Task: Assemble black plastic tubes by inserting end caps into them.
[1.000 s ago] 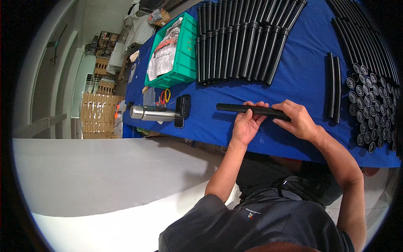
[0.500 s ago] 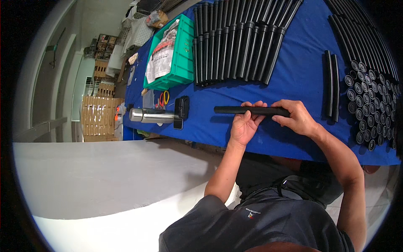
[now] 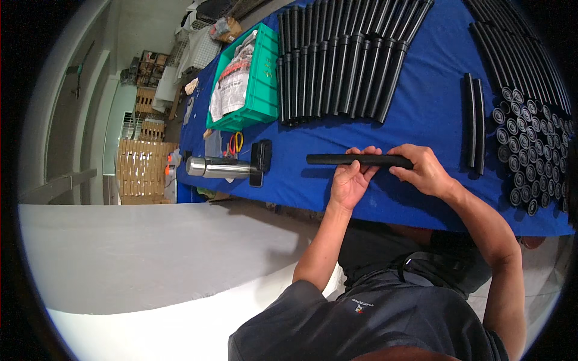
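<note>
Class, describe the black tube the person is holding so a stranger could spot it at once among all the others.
Start at the blue table, covered with black tubes in rows. Look to its near edge, right of the steel flask: one long black tube lies crosswise there. Unlike its neighbours, it is alone, gripped by the left hand and right hand.

One long black rubber tube (image 3: 360,160) in hand, two curved black strips (image 3: 473,123) on the right, one green plastic crate (image 3: 262,90) and one steel flask (image 3: 215,168) far left.
</note>
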Tool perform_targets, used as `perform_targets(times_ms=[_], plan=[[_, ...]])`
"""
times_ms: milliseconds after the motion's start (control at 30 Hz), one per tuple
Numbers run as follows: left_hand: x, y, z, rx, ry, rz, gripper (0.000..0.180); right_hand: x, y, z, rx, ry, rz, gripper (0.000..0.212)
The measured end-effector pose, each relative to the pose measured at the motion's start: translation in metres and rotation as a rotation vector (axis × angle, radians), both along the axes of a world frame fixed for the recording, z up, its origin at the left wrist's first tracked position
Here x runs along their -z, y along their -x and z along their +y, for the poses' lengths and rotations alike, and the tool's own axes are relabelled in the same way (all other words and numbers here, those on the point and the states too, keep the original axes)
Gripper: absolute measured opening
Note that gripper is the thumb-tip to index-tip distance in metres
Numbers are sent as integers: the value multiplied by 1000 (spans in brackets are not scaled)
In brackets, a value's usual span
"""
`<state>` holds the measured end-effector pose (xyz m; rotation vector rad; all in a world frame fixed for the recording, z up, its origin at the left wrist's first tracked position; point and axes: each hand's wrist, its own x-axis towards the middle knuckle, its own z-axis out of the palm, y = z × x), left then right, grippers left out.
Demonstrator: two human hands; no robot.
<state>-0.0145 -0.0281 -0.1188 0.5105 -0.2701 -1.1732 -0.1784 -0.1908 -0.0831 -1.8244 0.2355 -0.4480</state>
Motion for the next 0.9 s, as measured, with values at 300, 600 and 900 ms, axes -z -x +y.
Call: perform_targets(times_ms=[300, 600, 900], plan=[[2, -2, 3, -5, -7, 27, 26, -5, -1, 0, 7, -110, -36, 32], [-1, -1, 1, -27, -34, -13, 27, -4, -2, 0, -76, -371, 102, 25], [2, -2, 1, 21, 40, 24, 29, -2, -1, 0, -55, -307, 81, 27]])
